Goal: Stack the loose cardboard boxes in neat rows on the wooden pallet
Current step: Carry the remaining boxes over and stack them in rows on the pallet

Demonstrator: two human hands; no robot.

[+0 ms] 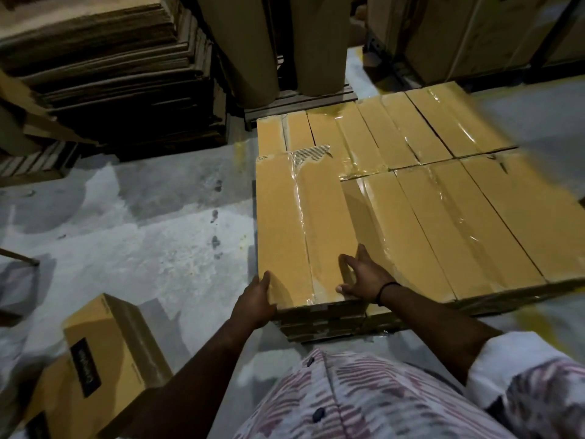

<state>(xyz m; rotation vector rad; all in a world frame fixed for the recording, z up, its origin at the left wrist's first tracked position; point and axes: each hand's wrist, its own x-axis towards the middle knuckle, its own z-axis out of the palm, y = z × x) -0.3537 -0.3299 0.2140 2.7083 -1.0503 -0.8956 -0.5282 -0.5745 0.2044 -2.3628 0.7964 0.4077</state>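
Grey concrete floor (133, 236) right across the room, patchy and scuffed, with yellow paint smeared beside the stack. Far left, a tall pile of flattened cardboard (104, 68). At the back, tall brown bundles (319, 42) stand on a slatted pallet (300, 101). Centre right are the rows of boxes (443, 198), taped and glossy, packed side by side in two ranks; what they sit on is too dark to make out. The top box (297, 223) lies along the left edge, one layer up. A loose box (107, 350) sits on the floor, near left. Left hand (256, 299) wraps the top box's near left corner, thumb on top — right hand (364, 277) lies splayed on its near right end, fingers straight.
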